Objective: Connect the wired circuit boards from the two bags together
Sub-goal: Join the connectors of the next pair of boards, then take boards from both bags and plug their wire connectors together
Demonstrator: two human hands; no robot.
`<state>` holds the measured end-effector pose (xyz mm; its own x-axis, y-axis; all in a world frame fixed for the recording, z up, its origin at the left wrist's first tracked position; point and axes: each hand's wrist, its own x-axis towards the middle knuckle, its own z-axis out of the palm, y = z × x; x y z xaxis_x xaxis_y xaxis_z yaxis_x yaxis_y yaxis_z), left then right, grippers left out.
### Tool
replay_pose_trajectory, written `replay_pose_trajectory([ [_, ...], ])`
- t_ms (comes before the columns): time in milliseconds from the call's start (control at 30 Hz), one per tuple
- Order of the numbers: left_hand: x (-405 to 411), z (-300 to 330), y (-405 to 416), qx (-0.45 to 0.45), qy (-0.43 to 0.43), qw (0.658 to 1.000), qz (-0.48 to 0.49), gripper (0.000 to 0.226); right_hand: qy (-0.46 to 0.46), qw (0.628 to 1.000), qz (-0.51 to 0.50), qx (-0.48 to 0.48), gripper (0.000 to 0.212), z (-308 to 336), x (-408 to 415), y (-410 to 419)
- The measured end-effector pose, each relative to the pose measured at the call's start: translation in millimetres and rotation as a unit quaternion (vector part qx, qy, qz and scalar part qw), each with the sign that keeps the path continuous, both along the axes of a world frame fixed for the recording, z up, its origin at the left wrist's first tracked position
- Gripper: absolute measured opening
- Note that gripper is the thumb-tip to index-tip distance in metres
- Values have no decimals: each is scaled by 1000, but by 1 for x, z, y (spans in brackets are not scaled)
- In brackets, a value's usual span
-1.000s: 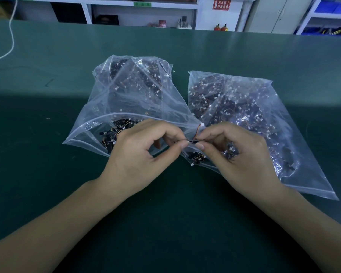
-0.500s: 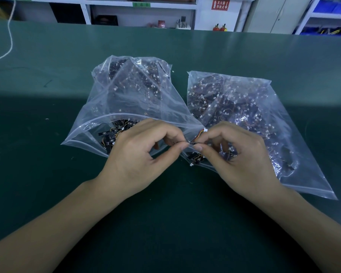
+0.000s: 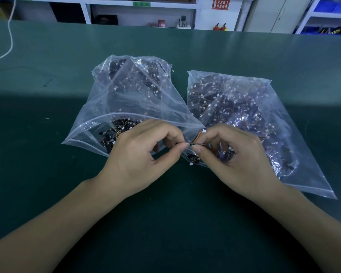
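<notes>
Two clear zip bags lie side by side on the green table, each full of small black circuit boards with thin orange wires and white connectors. The left bag (image 3: 126, 99) gapes open toward me; the right bag (image 3: 250, 115) lies flat. In front of their mouths my left hand (image 3: 138, 156) and my right hand (image 3: 236, 160) meet fingertip to fingertip. Each pinches one end of a small dark board piece (image 3: 194, 143) between thumb and forefinger. An orange wire with a white connector (image 3: 203, 131) curls up above my right forefinger. What my left fingertips hold is mostly hidden.
The green table (image 3: 47, 174) stretches wide on all sides of the bags. A white cable (image 3: 8, 42) trails over its far left corner. Shelves, a cabinet and blue bins stand behind the table's far edge.
Both hands have stayed pinched together at the same spot; the fingertips only shifted slightly around the small piece. The bags have not moved.
</notes>
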<state>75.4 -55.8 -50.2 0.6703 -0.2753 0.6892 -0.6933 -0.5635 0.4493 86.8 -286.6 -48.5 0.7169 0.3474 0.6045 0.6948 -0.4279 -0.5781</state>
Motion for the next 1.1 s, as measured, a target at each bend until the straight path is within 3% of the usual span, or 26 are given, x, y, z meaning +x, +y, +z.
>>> replay_pose_trajectory([
  [200, 1, 0, 1, -2, -1, 1000, -12, 7, -2, 1000, 1, -20, 9, 1, 4, -4],
  [367, 3, 3, 5, -21, -24, 999, 2, 4, -8, 994, -29, -102, 30, 3, 3, -7],
  [467, 2, 5, 8, -18, -19, 1000, -6, 7, 3, 994, -48, -101, 36, 3, 4, -10],
  [667, 2, 5, 7, 89, -67, 994, -7, 9, -42, 997, -57, -45, 35, 0, 5, -10],
  [900, 1, 2, -5, 206, -171, 962, 55, 22, -58, 997, -46, -12, 35, 0, 2, -7],
  [1100, -3, 3, -13, 265, -130, 954, 55, 9, -57, 998, -22, -5, 29, 1, 0, -4],
])
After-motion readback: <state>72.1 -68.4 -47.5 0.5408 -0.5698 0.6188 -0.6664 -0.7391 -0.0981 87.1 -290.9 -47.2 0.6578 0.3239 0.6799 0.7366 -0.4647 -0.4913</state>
